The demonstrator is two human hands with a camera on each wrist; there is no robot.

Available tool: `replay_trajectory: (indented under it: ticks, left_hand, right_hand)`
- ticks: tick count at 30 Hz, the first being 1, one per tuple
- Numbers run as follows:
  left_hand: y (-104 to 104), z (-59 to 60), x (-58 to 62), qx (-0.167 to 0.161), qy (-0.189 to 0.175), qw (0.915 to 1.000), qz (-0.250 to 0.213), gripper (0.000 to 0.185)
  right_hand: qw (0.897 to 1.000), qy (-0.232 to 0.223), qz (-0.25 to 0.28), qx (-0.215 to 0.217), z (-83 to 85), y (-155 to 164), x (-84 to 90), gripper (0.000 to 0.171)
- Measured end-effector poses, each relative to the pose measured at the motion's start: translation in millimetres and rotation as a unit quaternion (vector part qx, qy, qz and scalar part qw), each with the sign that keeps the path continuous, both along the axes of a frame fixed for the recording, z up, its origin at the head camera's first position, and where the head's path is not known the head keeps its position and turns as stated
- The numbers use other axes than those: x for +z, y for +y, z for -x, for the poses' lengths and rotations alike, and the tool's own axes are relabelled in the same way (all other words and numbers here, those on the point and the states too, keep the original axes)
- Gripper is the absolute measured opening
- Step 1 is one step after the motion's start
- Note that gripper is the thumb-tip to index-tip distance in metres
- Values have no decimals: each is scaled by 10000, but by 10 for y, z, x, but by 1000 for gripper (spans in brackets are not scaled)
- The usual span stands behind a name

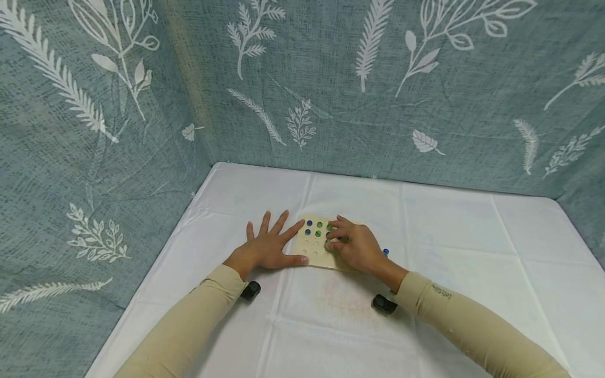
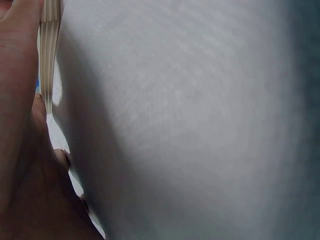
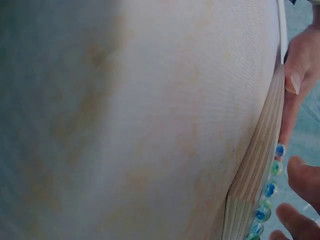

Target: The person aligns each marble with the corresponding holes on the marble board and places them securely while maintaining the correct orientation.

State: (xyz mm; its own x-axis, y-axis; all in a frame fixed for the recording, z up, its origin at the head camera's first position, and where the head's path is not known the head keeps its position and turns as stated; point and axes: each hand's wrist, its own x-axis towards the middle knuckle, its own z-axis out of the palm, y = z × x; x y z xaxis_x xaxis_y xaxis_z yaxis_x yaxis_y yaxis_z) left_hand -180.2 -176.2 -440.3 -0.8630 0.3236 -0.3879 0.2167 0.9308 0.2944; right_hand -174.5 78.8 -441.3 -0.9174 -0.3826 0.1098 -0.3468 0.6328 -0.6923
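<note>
A square wooden peg board [image 1: 315, 251] lies on the white cloth, its far rows filled with blue and green marbles [image 1: 314, 228]. My left hand [image 1: 271, 244] lies flat with fingers spread, its thumb and index finger against the board's left edge. My right hand [image 1: 353, 245] is over the board's right part with its fingers curled, and a green marble [image 1: 344, 240] shows at the fingertips. The right wrist view shows the board's layered edge [image 3: 254, 175], a row of marbles [image 3: 270, 190] and my left thumb [image 3: 299, 70]. In the left wrist view the board edge [image 2: 49, 50] stands beside my left hand [image 2: 20, 150].
One loose blue marble [image 1: 385, 252] lies on the cloth right of my right wrist. The table [image 1: 472, 252] is covered in white cloth with a faint stain near the front. Leaf-patterned teal fabric walls [image 1: 118, 157] close it in at the left and back.
</note>
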Motion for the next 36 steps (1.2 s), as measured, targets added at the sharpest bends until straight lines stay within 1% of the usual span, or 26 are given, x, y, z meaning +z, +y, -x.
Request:
replay_trajectory:
  ticks: [5, 12, 18, 19, 23, 30, 33, 36]
  left_hand:
    - [-2, -3, -5, -8, 44, 10000, 19, 98]
    - [4, -9, 19, 5, 46, 10000, 35, 98]
    - [6, 8, -30, 55, -84, 9999, -42, 101]
    - [4, 15, -41, 69, -104, 9999, -38, 101]
    - [4, 10, -16, 83, -102, 9999, 24, 103]
    - [13, -13, 27, 14, -70, 10000, 2, 101]
    - [7, -9, 24, 17, -60, 10000, 6, 101]
    - [-5, -1, -2, 27, -40, 10000, -46, 103]
  right_hand:
    - [9998, 65, -199, 44, 10, -5, -18, 23]
    - [9986, 176, -476, 128, 20, -7, -2, 23]
    - [9975, 235, -629, 225, 27, -3, -15, 23]
    - [9973, 267, -638, 245, 31, -2, -19, 22]
    - [9964, 417, -668, 307, 31, 0, -18, 20]
    - [9965, 406, -674, 283, 19, 12, -11, 21]
    - [9969, 411, -626, 254, 12, 21, 2, 22]
    - [9978, 380, -506, 213, 1, 32, 25, 22]
